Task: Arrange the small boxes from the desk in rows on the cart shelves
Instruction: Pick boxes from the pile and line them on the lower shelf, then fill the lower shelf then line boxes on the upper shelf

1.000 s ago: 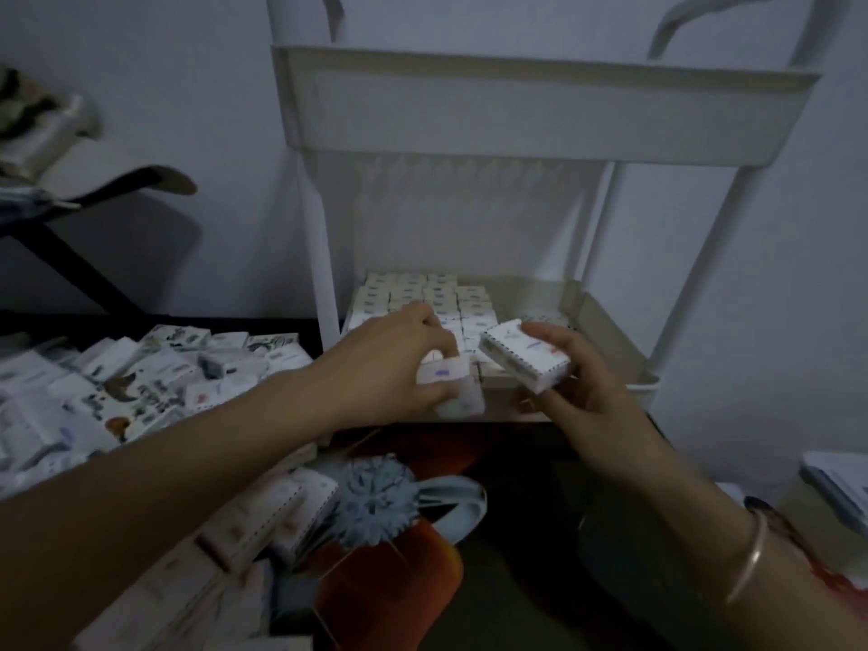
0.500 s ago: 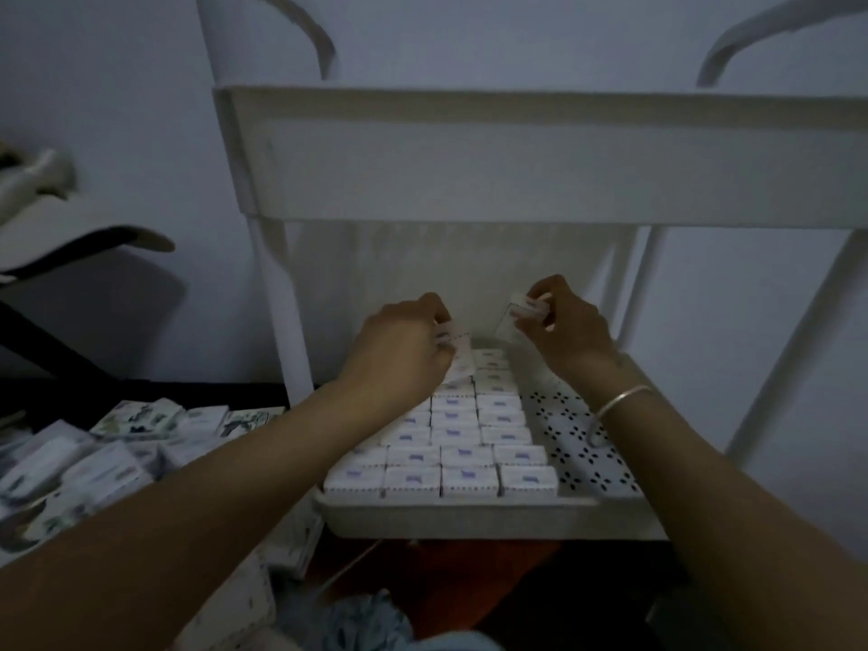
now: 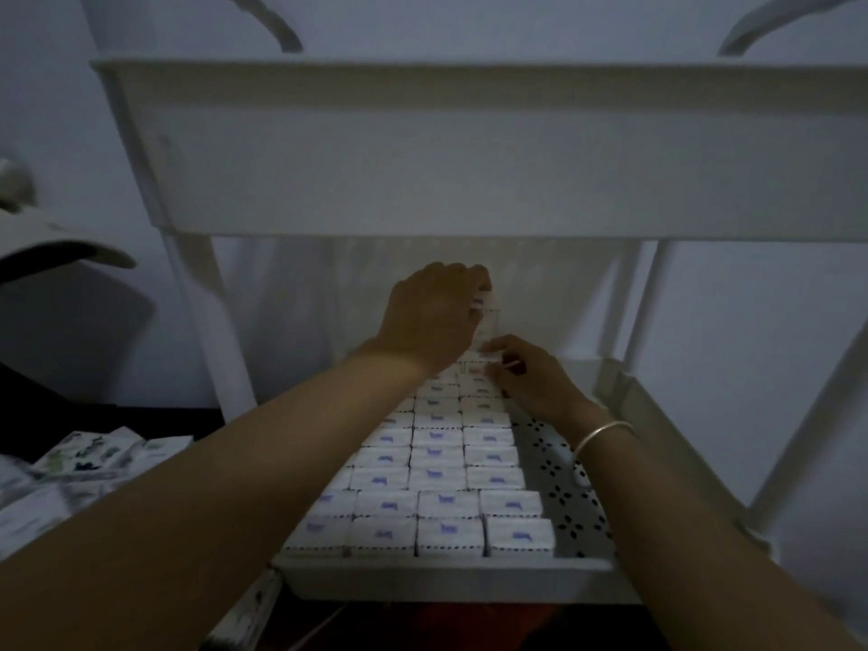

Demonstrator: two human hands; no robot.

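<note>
Small boxes (image 3: 437, 462) are laid in tight rows on the cart's lower shelf (image 3: 460, 582), with its right strip bare. Loose boxes (image 3: 94, 455) are seen far left. At the shelf's back, an upper box (image 3: 480, 302) is gripped by the left hand (image 3: 432, 317). A lower box (image 3: 492, 358) is pinched by the right hand (image 3: 530, 378). Boxes are judged light, thin card, crushable. Best taken by opposite side walls, not the top.
</note>
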